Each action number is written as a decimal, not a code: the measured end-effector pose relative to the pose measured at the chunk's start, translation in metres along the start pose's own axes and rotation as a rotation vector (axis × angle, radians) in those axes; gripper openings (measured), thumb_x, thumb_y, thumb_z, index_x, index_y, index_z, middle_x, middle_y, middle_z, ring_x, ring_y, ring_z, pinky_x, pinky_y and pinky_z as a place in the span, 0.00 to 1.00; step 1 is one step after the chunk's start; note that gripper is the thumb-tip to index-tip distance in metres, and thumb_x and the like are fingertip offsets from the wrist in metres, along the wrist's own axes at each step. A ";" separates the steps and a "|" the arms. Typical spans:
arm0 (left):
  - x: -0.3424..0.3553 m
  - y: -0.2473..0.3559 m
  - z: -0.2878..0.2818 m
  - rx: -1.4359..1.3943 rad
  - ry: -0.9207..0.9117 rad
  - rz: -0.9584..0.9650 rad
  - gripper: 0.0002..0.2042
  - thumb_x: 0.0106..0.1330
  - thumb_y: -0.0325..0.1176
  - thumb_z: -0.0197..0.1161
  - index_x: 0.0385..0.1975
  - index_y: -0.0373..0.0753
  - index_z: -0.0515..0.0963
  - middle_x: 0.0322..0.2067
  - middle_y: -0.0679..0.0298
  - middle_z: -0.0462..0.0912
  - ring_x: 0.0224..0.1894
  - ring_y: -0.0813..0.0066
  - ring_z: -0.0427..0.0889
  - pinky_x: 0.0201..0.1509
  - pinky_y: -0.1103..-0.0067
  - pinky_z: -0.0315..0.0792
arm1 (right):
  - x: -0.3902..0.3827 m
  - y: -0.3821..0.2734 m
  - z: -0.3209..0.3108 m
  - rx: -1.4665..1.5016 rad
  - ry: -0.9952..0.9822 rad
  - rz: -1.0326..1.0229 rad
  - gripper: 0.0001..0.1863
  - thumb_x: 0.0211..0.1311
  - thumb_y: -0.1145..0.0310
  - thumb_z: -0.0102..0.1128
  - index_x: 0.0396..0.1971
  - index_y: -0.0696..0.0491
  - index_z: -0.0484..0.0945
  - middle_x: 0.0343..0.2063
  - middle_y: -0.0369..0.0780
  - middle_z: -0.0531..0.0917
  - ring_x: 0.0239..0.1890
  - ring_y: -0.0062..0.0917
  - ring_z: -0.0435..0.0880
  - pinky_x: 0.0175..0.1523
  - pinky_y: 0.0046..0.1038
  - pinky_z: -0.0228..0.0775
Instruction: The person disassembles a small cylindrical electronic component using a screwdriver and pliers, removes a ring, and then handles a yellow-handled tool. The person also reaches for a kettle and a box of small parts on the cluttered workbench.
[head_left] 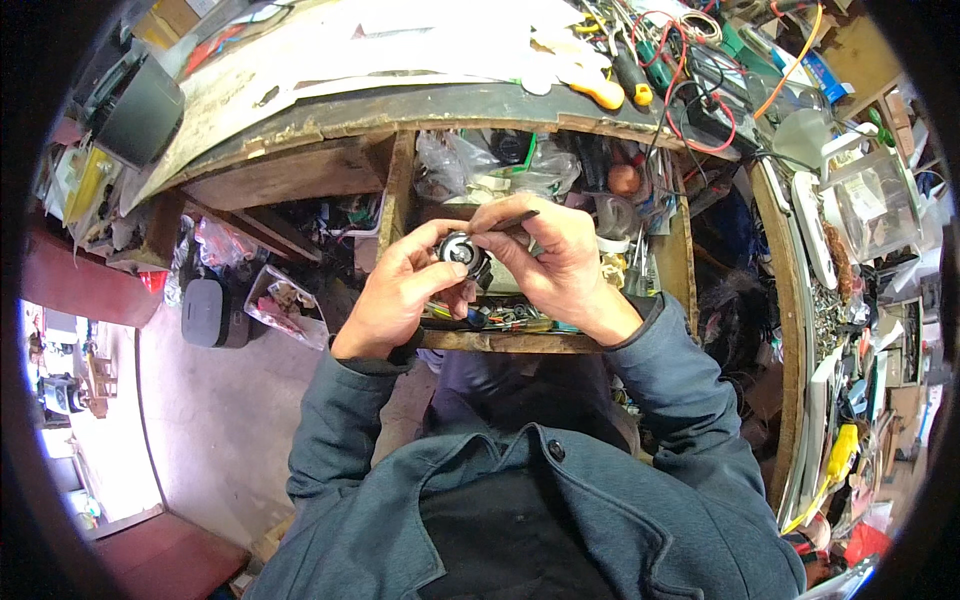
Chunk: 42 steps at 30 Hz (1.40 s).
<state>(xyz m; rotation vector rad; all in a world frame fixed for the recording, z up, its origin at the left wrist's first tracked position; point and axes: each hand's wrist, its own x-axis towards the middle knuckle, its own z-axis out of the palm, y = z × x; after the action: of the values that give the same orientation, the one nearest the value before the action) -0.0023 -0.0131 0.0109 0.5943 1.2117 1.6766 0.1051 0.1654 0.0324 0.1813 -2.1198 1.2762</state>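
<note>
Above an open wooden drawer, my left hand (pixel 395 290) is closed on a small round black object (pixel 458 248) with a shiny ring on its face, much like a wristwatch. Its thumb presses on the edge of that face. My right hand (pixel 553 265) pinches a thin dark tool (pixel 516 220) between thumb and fingers, beside the round object's right edge. The tool's working end is hidden behind my fingers, so I cannot tell its exact kind.
The drawer (pixel 510 342) below my hands holds small tools, plastic bags and loose parts. Beyond it lies a cluttered workbench (pixel 330 110) with screwdrivers (pixel 630 75) and red cables (pixel 672 115). A dark box (pixel 214 312) and an open carton (pixel 288 305) stand on the floor to the left.
</note>
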 end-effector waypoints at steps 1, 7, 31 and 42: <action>0.001 0.001 0.002 -0.002 0.000 0.005 0.19 0.72 0.27 0.60 0.61 0.35 0.74 0.33 0.62 0.84 0.30 0.76 0.84 0.34 0.80 0.79 | 0.000 0.000 -0.001 -0.004 0.000 -0.005 0.07 0.63 0.80 0.69 0.39 0.57 0.82 0.32 0.43 0.87 0.33 0.28 0.89 0.38 0.28 0.81; 0.001 0.000 0.003 0.014 0.018 0.027 0.18 0.72 0.26 0.59 0.61 0.34 0.74 0.32 0.63 0.83 0.31 0.76 0.83 0.33 0.80 0.79 | -0.001 0.002 -0.001 -0.001 -0.008 0.013 0.07 0.63 0.79 0.69 0.39 0.57 0.82 0.31 0.42 0.87 0.33 0.28 0.88 0.38 0.27 0.80; -0.001 0.005 0.007 0.052 0.011 -0.015 0.20 0.75 0.29 0.59 0.66 0.36 0.71 0.35 0.59 0.86 0.32 0.76 0.84 0.38 0.79 0.80 | 0.005 0.000 -0.012 -0.126 -0.257 0.548 0.13 0.67 0.65 0.69 0.40 0.60 0.84 0.31 0.36 0.85 0.37 0.16 0.78 0.43 0.25 0.73; 0.003 -0.003 0.003 -0.106 -0.046 0.017 0.20 0.82 0.36 0.46 0.66 0.32 0.69 0.40 0.47 0.85 0.35 0.65 0.87 0.40 0.73 0.82 | -0.001 0.022 -0.009 0.018 -0.229 0.571 0.18 0.64 0.60 0.70 0.41 0.62 0.85 0.30 0.47 0.88 0.36 0.21 0.84 0.44 0.32 0.77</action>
<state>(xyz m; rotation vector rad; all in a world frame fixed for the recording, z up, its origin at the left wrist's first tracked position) -0.0003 -0.0089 0.0092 0.5764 1.0806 1.7202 0.1005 0.1838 0.0187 -0.3096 -2.4570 1.6574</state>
